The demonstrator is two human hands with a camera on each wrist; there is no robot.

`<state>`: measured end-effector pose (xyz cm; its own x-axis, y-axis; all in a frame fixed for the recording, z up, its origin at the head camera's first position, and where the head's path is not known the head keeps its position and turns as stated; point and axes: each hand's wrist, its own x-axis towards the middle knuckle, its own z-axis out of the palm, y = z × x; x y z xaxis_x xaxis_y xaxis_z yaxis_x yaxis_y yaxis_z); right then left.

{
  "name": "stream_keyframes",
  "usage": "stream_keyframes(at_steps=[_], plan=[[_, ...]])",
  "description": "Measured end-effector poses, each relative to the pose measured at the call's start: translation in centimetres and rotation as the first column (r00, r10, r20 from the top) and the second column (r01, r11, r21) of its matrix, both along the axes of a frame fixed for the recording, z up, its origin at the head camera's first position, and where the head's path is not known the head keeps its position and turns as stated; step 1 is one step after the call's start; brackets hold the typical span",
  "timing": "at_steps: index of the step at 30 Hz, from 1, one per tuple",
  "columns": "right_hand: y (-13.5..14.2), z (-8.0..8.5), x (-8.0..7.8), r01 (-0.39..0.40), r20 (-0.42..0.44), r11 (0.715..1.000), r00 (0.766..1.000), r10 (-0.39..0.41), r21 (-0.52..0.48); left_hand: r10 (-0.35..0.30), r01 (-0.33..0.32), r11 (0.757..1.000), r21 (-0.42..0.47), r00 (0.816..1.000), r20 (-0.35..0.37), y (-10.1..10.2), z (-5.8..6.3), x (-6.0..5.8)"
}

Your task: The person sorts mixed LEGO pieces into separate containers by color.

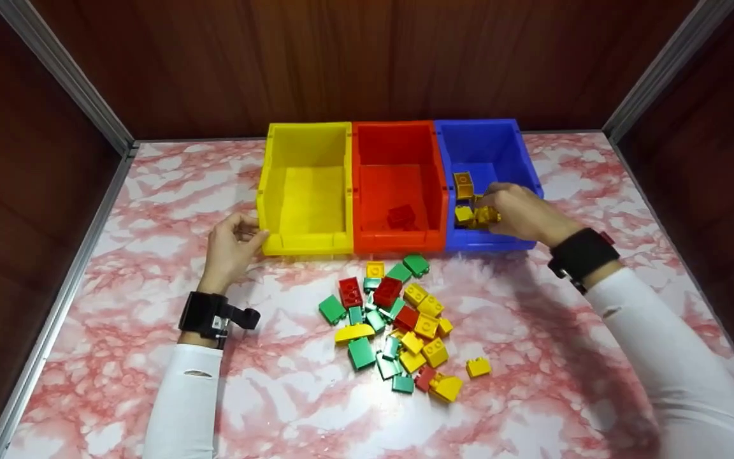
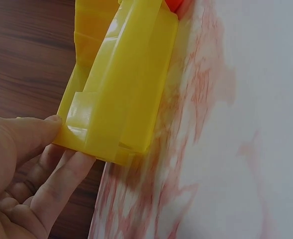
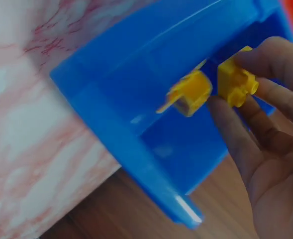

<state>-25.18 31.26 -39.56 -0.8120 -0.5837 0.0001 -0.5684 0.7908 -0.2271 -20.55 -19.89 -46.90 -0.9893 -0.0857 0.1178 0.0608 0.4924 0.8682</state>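
Note:
My left hand (image 1: 230, 252) is at the front left corner of the yellow bin (image 1: 306, 243); thumb and fingertips hold the plastic edge there, as the left wrist view shows. Over the front of the blue bin (image 1: 491, 241) is my right hand (image 1: 523, 210). In the right wrist view its thumb and fingers pinch a yellow toy brick (image 3: 233, 82). Another yellow brick (image 3: 193, 92), blurred, shows beside it within the bin. More yellow bricks (image 1: 463, 185) lie in the blue bin, partly hidden by the hand.
Between the other two bins stands a red bin (image 1: 399, 242) with red bricks (image 1: 401, 217) inside. A loose pile of green, red and yellow bricks (image 1: 360, 352) lies on the marbled table (image 1: 278, 395) before the bins. A wooden wall (image 1: 367, 64) rises behind.

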Motion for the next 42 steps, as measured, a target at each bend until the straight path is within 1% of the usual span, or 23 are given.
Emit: stream_keyframes(at_steps=[4, 8, 14, 18, 21, 26, 29, 32, 34, 37, 40, 42], plan=[[0.4, -0.9, -1.3, 0.037, 0.052, 0.999, 0.998, -0.037, 0.008, 0.000, 0.000, 1.000, -0.002, 1.000, -0.005, 0.0, -0.2, 0.1], [0.5, -1.1, -1.8, 0.062, 0.059, 0.998, 0.996, -0.062, 0.003, 0.005, -0.005, 1.000, 0.001, 1.000, -0.002, 0.1, -0.2, 0.0], [0.8, -1.2, -1.9, 0.065, 0.075, 0.998, 0.995, -0.064, -0.013, 0.008, -0.008, 1.000, 0.002, 1.000, 0.009, 0.0, 0.0, 0.0], [0.9, -0.8, -1.1, 0.084, 0.065, 0.996, 0.994, -0.082, -0.013, 0.004, -0.004, 1.000, 0.001, 1.000, 0.018, -0.1, 0.0, 0.0], [0.7, -0.2, 0.1, 0.074, 0.027, 0.997, 0.997, -0.073, -0.021, 0.001, -0.002, 1.000, 0.000, 1.000, 0.019, -0.1, -0.1, 0.0], [0.2, 1.1, 2.7, -0.001, -0.050, 1.000, 0.999, 0.000, -0.025, 0.000, 0.000, 1.000, -0.012, 1.000, 0.003, -0.2, -0.1, 0.1], [0.0, 1.7, 4.3, -0.043, -0.095, 0.999, 0.995, 0.042, -0.009, 0.007, -0.007, 1.000, -0.004, 1.000, -0.018, -0.1, -0.1, 0.1], [-0.2, 2.1, 6.0, -0.094, -0.122, 0.995, 0.988, 0.091, -0.021, 0.010, -0.010, 1.000, 0.011, 0.999, -0.037, 0.0, -0.1, 0.1], [-0.3, 2.1, 7.3, -0.130, -0.125, 0.991, 0.984, 0.125, -0.036, 0.010, -0.009, 1.000, 0.014, 0.999, -0.037, 0.1, -0.1, 0.1], [-0.6, 1.8, 9.4, -0.164, -0.102, 0.985, 0.982, 0.159, -0.044, 0.009, -0.009, 1.000, 0.012, 1.000, -0.030, 0.1, -0.1, 0.1], [-0.9, 0.9, 11.6, -0.180, -0.069, 0.983, 0.982, 0.177, -0.044, 0.011, -0.011, 1.000, 0.005, 1.000, -0.021, 0.0, 0.0, 0.1], [-1.2, 0.1, 12.9, -0.194, -0.046, 0.981, 0.980, 0.193, -0.028, 0.012, -0.012, 1.000, 0.000, 1.000, -0.021, 0.0, 0.0, 0.1]])
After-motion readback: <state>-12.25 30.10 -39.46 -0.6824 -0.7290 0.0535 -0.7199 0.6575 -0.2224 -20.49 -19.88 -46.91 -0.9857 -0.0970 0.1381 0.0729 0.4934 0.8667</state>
